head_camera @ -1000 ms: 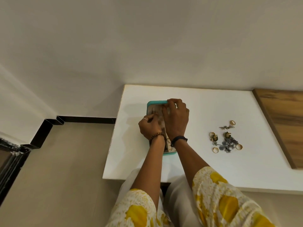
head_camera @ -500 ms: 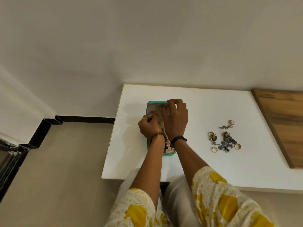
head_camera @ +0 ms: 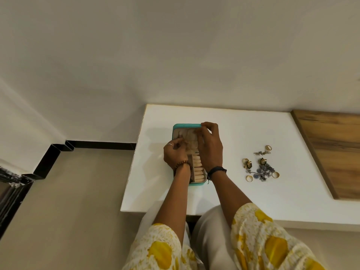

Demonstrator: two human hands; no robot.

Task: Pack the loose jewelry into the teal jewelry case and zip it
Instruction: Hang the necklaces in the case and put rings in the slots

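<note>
1. The teal case (head_camera: 186, 126) lies open on the white tabletop (head_camera: 233, 191), close to its left edge, about midway between the far and near edges. You can see the pale lining of the far half and a row of pale ring rolls (head_camera: 197, 169) in the near half.
2. Both hands are over the case, so most of its middle is hidden.
3. The left hand (head_camera: 174, 154) sits over the left side of the case, fingers curled in toward the lining. It seems to be pinching something small there, but it's too tiny and too hidden to make out what, so I can't tell for sure. There's a ring on one finger and a bead bracelet (head_camera: 181, 165) at the wrist.
4. The right hand (head_camera: 210, 148) covers the right side of the case, fingers bent, fingertips up at the far right corner touching the teal rim and the lining. Whether it's actually gripping anything I can't tell. It has a black band (head_camera: 216, 170) on the wrist.
5. The loose jewelry (head_camera: 260, 166) is in a little pile on the tabletop, well to the right of the case and both hands, nobody touching it: a few gold rings, some earrings, and a bluish flowery piece.
6. A wooden board (head_camera: 331, 149) lies along the right end of the tabletop, beyond the pile.
7. Yellow-print sleeves (head_camera: 263, 246) show at the bottom.
</note>
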